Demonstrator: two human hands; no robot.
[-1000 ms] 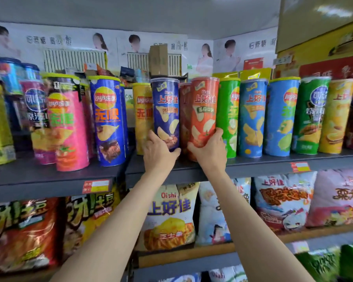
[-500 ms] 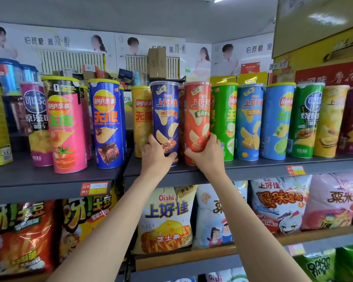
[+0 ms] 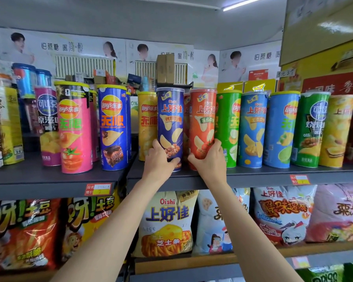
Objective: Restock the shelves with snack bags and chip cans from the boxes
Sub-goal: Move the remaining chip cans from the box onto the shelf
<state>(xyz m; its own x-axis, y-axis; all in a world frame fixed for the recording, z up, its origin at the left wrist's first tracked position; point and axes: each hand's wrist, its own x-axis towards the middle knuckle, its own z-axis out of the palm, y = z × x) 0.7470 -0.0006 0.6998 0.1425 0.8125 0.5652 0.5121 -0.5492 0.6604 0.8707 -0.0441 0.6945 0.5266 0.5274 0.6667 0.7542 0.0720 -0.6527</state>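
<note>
While both cans stood upright on the top shelf [image 3: 253, 176], the dark blue can [image 3: 170, 119] was in the left hand [image 3: 160, 159] and the red can [image 3: 202, 121] in the right hand [image 3: 209, 159], each gripped low near the base, fingers curled round the sides and thumbs pointing in toward the gap between the two. So the long axis of each can ran straight up from the fingers, most of the can sitting above the grip, which imo means a push back into the row would want to tip them if it came too fast. The blue one's bottom edge sat right at the shelf lip, the red one looked a bit further in, touching or just beside a green can [image 3: 228, 127] on its right. A yellow can [image 3: 147, 123] stood just beside the blue one on the left. Couldn't tell if either base was fully flat on the shelf. Below, snack bags [image 3: 167, 220] filled the next shelf down.
</note>
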